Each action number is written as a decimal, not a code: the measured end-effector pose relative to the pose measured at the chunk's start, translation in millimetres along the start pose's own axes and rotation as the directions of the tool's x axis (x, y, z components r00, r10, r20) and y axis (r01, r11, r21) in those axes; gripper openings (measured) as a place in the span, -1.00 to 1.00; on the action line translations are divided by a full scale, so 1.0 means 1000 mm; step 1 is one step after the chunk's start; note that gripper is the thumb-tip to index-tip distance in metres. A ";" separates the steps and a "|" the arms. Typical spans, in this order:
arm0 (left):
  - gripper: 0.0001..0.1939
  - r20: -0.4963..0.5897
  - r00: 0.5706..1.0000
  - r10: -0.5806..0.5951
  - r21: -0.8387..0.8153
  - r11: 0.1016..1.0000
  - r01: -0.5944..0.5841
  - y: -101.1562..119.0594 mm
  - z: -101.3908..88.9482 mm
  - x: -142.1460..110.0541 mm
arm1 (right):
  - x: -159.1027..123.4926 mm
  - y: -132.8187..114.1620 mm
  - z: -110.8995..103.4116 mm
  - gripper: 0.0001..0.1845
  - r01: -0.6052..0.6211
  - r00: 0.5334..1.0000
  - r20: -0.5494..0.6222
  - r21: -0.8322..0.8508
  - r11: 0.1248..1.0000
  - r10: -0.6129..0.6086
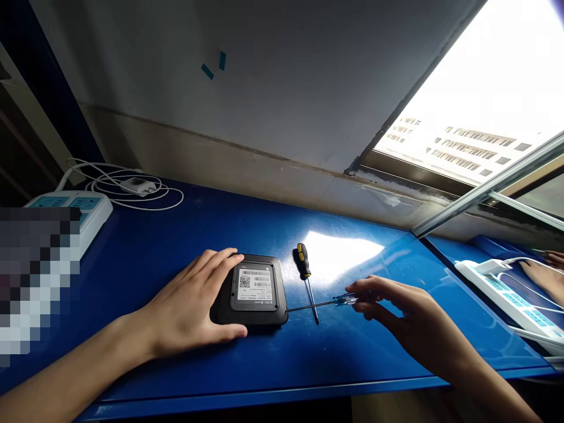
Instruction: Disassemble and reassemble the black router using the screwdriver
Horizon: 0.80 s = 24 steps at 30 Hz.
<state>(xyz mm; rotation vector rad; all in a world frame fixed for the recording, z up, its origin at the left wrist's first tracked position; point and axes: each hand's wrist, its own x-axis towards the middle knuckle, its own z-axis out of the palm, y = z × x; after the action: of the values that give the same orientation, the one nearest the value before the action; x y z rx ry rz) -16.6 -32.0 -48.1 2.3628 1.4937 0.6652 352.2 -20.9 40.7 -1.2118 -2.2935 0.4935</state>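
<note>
A flat, square black electronic box lies on the blue tabletop, its white label with a QR code facing up. My left hand grips its left side, fingers on the far edge and thumb along the near edge. In my right hand is a screwdriver with a clear bluish handle, pinched between thumb and fingers. Its thin shaft points left, and the tip meets the box at the near right corner. Between the box and my right hand lies a black-and-yellow screwdriver, its shaft passing close to the held one.
A white power strip and a coiled white cable with a plug sit at the back left. Beyond a clear divider on the right are another power strip and another person's hand. The blue table's front edge runs below.
</note>
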 end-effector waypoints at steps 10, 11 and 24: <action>0.03 0.028 1.000 0.009 0.027 1.000 -0.009 0.000 -0.002 0.002 | 0.001 0.005 -0.003 -0.77 0.062 0.997 0.043 -0.050 0.997 -0.060; 0.03 0.030 1.000 0.006 0.026 1.000 -0.007 -0.001 -0.001 0.002 | 0.001 0.005 -0.002 -0.77 0.074 0.997 0.043 -0.062 0.995 -0.071; 0.04 0.010 1.000 0.011 0.007 1.000 -0.011 -0.007 0.002 0.000 | 0.042 -0.070 -0.016 -0.70 0.428 0.903 0.210 -0.362 0.828 -0.375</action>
<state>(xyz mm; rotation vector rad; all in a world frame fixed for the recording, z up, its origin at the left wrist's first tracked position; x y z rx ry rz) -20.7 -29.0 -53.0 2.3776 1.4831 0.6505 295.4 -22.5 101.6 -0.8300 -2.7593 -0.0646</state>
